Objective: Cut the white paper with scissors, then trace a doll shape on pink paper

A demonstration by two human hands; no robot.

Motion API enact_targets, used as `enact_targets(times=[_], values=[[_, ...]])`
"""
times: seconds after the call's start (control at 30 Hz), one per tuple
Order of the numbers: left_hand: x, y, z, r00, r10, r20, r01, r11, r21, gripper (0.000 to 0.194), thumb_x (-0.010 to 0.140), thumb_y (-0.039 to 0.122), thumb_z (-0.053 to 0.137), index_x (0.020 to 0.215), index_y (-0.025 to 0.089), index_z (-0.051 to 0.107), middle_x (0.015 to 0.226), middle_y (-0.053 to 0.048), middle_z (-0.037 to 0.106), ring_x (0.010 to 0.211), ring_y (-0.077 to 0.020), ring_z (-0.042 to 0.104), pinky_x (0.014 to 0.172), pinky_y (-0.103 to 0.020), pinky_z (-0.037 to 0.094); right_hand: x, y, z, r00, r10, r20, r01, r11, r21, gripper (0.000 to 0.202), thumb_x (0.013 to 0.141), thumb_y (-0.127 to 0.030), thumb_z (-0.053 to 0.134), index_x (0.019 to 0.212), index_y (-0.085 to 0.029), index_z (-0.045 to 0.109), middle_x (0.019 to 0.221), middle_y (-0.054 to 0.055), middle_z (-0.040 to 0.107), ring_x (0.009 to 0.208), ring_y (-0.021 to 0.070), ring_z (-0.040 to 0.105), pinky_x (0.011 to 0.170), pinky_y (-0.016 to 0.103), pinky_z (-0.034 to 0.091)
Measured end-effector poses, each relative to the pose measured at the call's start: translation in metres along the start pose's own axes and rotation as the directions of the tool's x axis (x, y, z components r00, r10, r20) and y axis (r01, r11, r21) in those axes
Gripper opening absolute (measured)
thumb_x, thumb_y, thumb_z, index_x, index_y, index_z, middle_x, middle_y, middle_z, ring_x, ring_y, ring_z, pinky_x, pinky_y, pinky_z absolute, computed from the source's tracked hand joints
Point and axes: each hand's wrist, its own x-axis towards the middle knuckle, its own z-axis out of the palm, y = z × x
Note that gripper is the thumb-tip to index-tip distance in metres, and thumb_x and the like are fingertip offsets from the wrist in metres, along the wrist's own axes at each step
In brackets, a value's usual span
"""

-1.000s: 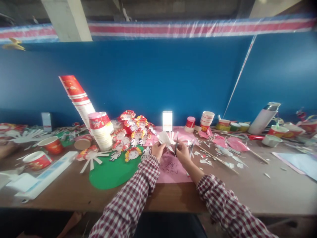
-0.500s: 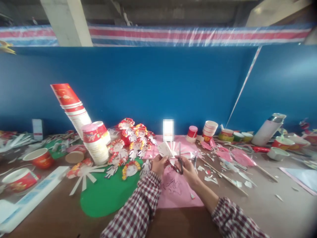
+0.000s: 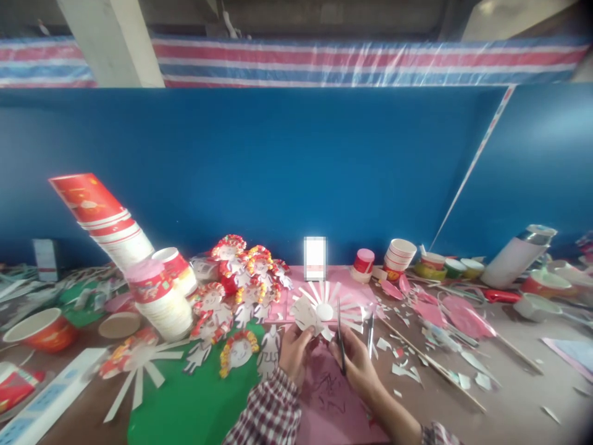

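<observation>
Your left hand [image 3: 294,355] pinches the white paper [image 3: 306,314] over the pink sheet [image 3: 327,392]; your right hand [image 3: 356,358] grips the scissors [image 3: 341,340], pointing away, just beside the paper's right edge. Paper dolls [image 3: 238,354] limit room leftward, scraps [image 3: 405,371] rightward. Your forearms angle inward, hands close together.
</observation>
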Motion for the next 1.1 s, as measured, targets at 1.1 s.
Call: enact_targets(times=[1.1], values=[[0.004, 0.005, -0.003, 0.995, -0.011, -0.101, 0.017, 0.998, 0.057, 0.014, 0.064, 0.019, 0.07, 0.068, 0.021, 0.058, 0.07, 0.001, 0.065, 0.067, -0.014, 0.061, 0.07, -0.028, 0.049, -0.002, -0.021, -0.003, 0.989, -0.029, 0.146, 0.068, 0.961, -0.267, 0.023, 0.08, -0.024, 0.054, 0.1, -0.017, 0.062, 0.074, 0.002, 0.06, 0.066, 0.0153, 0.052, 0.059, 0.024, 0.041]])
